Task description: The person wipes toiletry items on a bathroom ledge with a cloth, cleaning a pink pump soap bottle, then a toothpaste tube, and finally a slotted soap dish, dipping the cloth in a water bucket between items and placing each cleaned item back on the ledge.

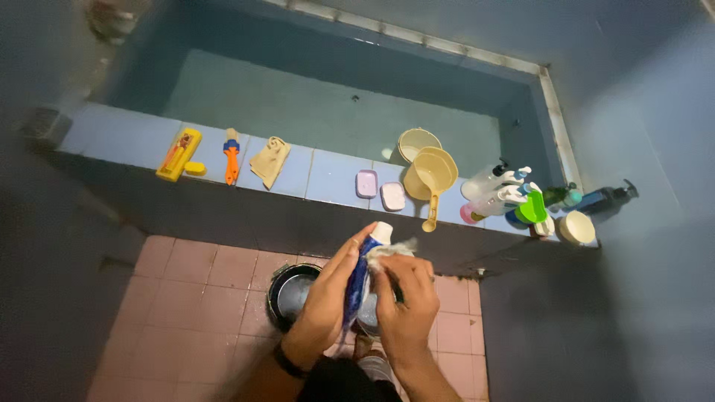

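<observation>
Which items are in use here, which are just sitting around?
In use: bottle in left hand; scrubber under right hand; black pot below.
Idle on ledge: yellow brush, orange tool, cloth, soap boxes, scoop, toiletry bottles.

Bottle in hands: deep blue, white cap. Scoop and basin: cream-yellow. Two soap boxes: pale lilac-pink. Ledge tiles: light blue. Floor tiles: salmon pink, dark grout. Brush: orange. Cloth: tan. Bucket: black.
</observation>
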Demonstrator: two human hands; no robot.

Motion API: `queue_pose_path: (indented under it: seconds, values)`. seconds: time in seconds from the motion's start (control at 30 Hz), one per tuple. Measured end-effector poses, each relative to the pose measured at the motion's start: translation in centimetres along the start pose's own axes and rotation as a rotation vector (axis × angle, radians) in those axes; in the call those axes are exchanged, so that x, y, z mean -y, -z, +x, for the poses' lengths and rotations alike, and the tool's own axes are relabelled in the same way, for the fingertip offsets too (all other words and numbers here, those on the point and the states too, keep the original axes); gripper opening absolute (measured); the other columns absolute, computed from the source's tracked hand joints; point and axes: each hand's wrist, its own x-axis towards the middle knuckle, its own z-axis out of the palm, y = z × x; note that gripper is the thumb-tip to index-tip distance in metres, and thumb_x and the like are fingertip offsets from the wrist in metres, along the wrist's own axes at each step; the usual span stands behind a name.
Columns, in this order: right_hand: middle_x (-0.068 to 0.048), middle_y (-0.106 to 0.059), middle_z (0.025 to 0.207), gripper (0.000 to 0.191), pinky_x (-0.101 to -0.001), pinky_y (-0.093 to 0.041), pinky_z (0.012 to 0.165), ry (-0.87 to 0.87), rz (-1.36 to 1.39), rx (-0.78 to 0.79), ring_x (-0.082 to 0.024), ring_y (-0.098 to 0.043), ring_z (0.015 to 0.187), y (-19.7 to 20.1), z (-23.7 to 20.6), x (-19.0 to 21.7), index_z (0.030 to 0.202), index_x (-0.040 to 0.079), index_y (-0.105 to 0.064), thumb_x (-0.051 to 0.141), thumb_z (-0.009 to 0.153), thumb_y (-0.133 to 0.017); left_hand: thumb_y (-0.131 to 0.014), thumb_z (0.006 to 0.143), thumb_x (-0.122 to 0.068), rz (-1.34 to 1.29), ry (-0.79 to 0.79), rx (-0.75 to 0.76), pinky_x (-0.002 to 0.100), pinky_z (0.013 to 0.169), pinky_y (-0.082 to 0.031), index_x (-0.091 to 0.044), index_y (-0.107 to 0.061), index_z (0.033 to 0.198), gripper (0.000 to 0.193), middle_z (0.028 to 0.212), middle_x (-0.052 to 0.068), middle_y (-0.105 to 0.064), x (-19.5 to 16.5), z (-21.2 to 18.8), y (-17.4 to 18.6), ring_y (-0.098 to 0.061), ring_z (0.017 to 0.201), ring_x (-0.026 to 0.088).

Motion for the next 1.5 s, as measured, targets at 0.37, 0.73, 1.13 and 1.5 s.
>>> queue_pose_path:
  seconds: [0.37,0.73,1.13,1.5]
  values:
    - [-0.011,-0.067,0.108,0.036,-0.0403,-0.053,0.084,0.142,-0.036,0.097,-0.031,-0.062,0.100,-0.5,0.1,0.4,0.111,0.005,-0.074,-0.005,0.076,-0.074,-0.038,0.111,-0.027,-0.328,0.015,-0.002,0.037,0.096,-0.054,-0.004,-0.050,0.149,0.046,0.121,0.015,-0.065,2.2,1.0,1.4,-0.065,0.107,0.022]
    - [-0.019,-0.065,0.129,0.032,-0.0444,-0.053,0.100,0.129,0.054,0.122,-0.038,-0.064,0.118,-1.3,-0.7,0.7,0.114,0.004,-0.073,-0.002,0.082,-0.072,-0.038,0.110,-0.044,-0.381,0.023,0.077,0.047,0.098,-0.053,-0.006,-0.054,0.142,0.052,0.116,0.011,-0.065,1.5,2.4,3.1,-0.063,0.107,0.026]
    - [-0.038,-0.043,0.152,0.048,-0.0481,-0.041,0.117,0.120,0.161,0.308,-0.050,-0.045,0.144,-1.7,-0.8,0.9,0.142,-0.010,-0.048,-0.001,0.096,-0.056,-0.031,0.106,-0.047,-0.253,-0.057,-0.047,0.054,0.105,-0.048,-0.003,-0.043,0.142,0.058,0.144,0.020,-0.055,-1.6,2.7,1.5,-0.053,0.135,0.030]
    - [-0.015,-0.064,0.141,0.064,-0.0398,-0.053,0.104,0.156,-0.027,0.436,-0.030,-0.057,0.137,-1.5,-2.6,-0.6,0.130,0.008,-0.067,-0.012,0.069,-0.064,-0.033,0.103,-0.053,-0.309,-0.047,-0.155,0.063,0.106,-0.050,-0.004,-0.045,0.140,0.062,0.127,0.021,-0.055,-1.5,3.9,2.6,-0.055,0.125,0.035]
